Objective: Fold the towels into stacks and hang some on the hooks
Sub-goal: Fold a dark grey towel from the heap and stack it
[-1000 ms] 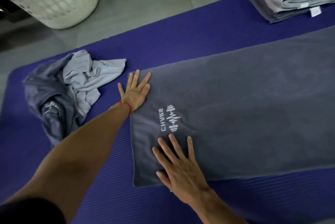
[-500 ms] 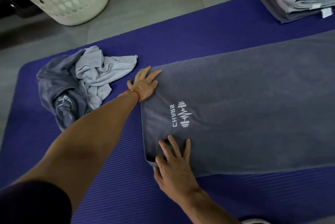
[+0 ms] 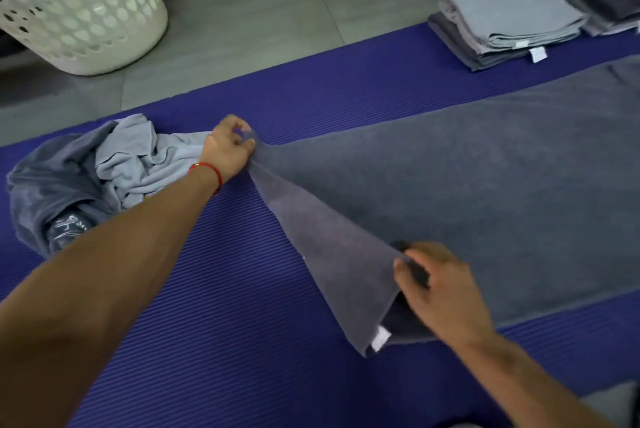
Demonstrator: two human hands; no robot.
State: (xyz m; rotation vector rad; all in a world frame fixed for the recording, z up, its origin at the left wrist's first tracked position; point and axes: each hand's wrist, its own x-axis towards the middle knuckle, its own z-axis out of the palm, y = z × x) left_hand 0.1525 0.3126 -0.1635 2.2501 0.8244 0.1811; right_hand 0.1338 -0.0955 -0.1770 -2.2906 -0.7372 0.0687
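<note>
On mat (image 3: 221, 289), hands pinch towel (image 3: 485, 192) edge corners.

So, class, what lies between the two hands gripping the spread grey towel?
In the head view, the towel's lifted short edge runs from the left hand to the right hand, raised off the purple mat.

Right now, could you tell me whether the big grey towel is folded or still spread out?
Mostly spread on the mat; the grey towel has only its near end lifted, pinched by the left hand and right hand.
</note>
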